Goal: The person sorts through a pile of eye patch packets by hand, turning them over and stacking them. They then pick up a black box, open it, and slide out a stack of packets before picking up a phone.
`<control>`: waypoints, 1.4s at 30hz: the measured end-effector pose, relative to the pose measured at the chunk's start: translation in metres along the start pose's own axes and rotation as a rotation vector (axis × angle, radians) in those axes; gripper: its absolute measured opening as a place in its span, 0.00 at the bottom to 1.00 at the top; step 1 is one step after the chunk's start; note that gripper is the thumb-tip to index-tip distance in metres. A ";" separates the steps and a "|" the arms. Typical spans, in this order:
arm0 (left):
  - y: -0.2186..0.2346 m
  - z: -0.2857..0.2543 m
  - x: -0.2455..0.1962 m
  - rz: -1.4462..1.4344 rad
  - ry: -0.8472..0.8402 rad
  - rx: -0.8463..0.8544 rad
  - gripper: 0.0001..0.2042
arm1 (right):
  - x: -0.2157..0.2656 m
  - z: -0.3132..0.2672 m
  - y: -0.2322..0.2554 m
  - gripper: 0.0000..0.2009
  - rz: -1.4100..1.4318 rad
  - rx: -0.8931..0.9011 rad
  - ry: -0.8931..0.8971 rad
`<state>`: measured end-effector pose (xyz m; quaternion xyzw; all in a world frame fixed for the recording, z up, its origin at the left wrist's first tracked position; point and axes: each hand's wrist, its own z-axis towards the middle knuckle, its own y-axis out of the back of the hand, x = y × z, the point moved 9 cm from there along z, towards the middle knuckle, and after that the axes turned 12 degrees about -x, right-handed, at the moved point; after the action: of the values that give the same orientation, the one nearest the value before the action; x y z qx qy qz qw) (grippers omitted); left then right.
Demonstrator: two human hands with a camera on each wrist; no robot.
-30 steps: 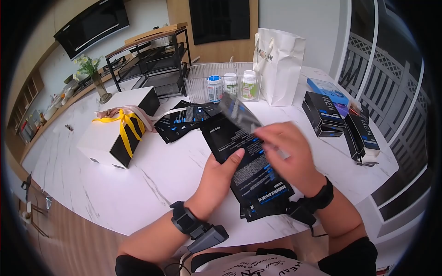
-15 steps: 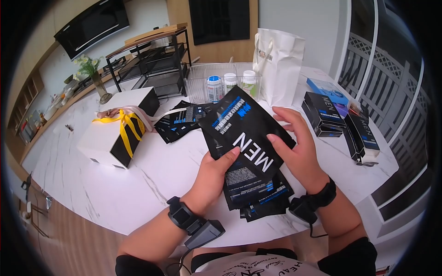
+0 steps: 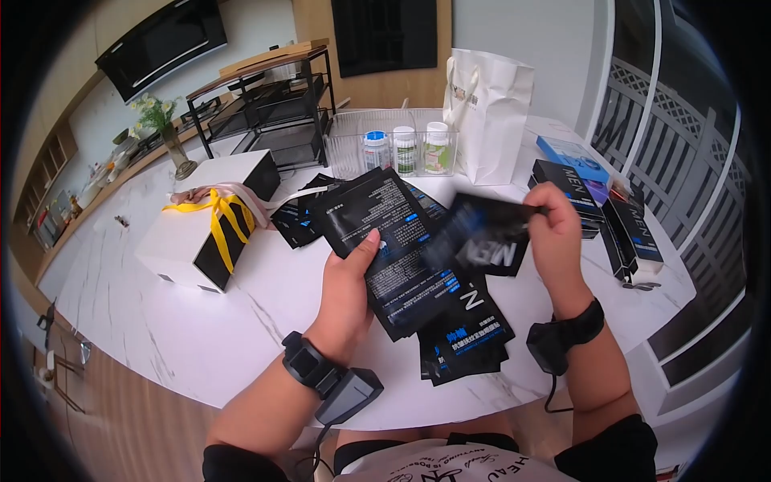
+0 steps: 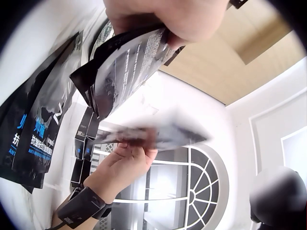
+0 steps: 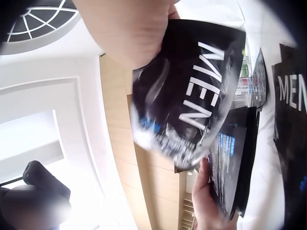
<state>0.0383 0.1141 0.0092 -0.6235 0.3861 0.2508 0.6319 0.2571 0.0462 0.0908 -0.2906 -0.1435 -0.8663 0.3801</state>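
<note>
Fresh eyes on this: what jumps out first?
Probably the black MEN packet, blurred at the centre of the head view in the grip of the right hand. Just left of it, the left hand holds a stack of black packets. Then the bright yellow ribbon on the box at the table's left.

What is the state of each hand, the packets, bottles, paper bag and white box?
Left hand, gripping a stack of packets
Right hand, holding one packet
Table packets, lying overlapped
Bottles, capped, upright in a clear bin
Paper bag, standing upright
White box, closed, yellow ribbon on it
</note>
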 end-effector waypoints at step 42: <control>0.016 0.004 -0.013 -0.080 -0.164 -0.132 0.14 | -0.033 -0.087 -0.074 0.21 -0.653 0.655 0.227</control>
<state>0.0191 0.1212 0.0097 -0.6560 0.2907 0.3006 0.6283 0.1860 0.0737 -0.0001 0.0012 -0.4504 -0.8759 0.1728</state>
